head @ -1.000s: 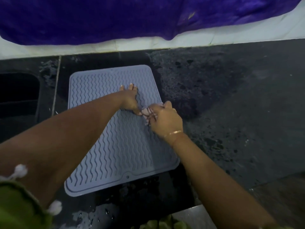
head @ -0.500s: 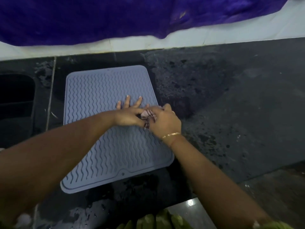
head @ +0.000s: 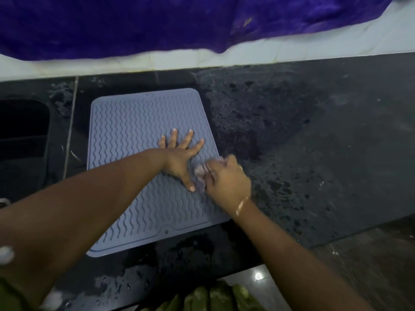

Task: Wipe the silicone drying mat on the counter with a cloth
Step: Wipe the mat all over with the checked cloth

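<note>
A grey-blue silicone drying mat (head: 134,135) with wavy ridges lies on the dark wet counter (head: 314,142). My left hand (head: 179,158) presses flat on the mat's middle right, fingers spread and straight. My right hand (head: 226,180) sits at the mat's right edge, fingers curled round a small pale bunched cloth (head: 200,172), which touches the mat. That hand is blurred by motion and wears a gold bangle at the wrist.
A dark sink (head: 22,135) opens at the left of the mat. A purple cloth (head: 179,21) hangs over the white wall (head: 292,52) behind the counter. Water drops lie on the counter's front edge (head: 134,281).
My left hand has spread its fingers flat on the mat and let go of the cloth. My right hand keeps the cloth and has slid slightly toward the right edge.
</note>
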